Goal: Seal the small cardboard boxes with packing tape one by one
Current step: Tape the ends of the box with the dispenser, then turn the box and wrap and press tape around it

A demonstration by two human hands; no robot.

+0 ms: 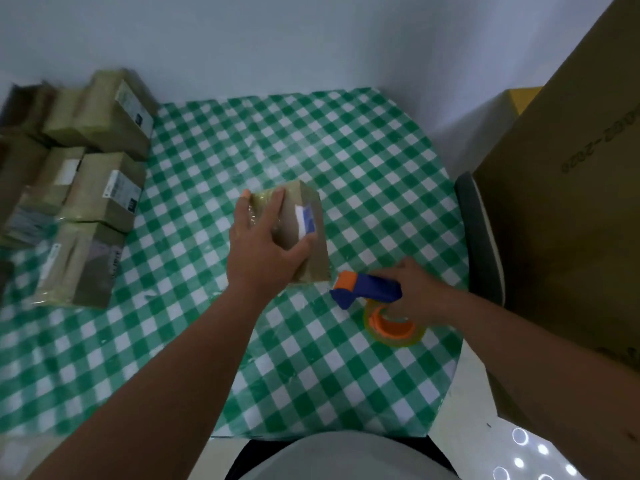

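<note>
A small cardboard box (308,202) with a white and blue label sits near the middle of the green checked table (363,161). My left hand (263,244) grips it from the near left, fingers over its top and thumb round its side. My right hand (415,289) holds a blue and orange tape dispenser (367,289) just right of the box's near corner. Its roll of clear tape (393,327) rests low over the tablecloth.
A pile of several taped small boxes (100,188) fills the table's left side. A large brown carton (568,209) stands at the right, with a dark chair back (479,237) between it and the table. A pale wall runs behind.
</note>
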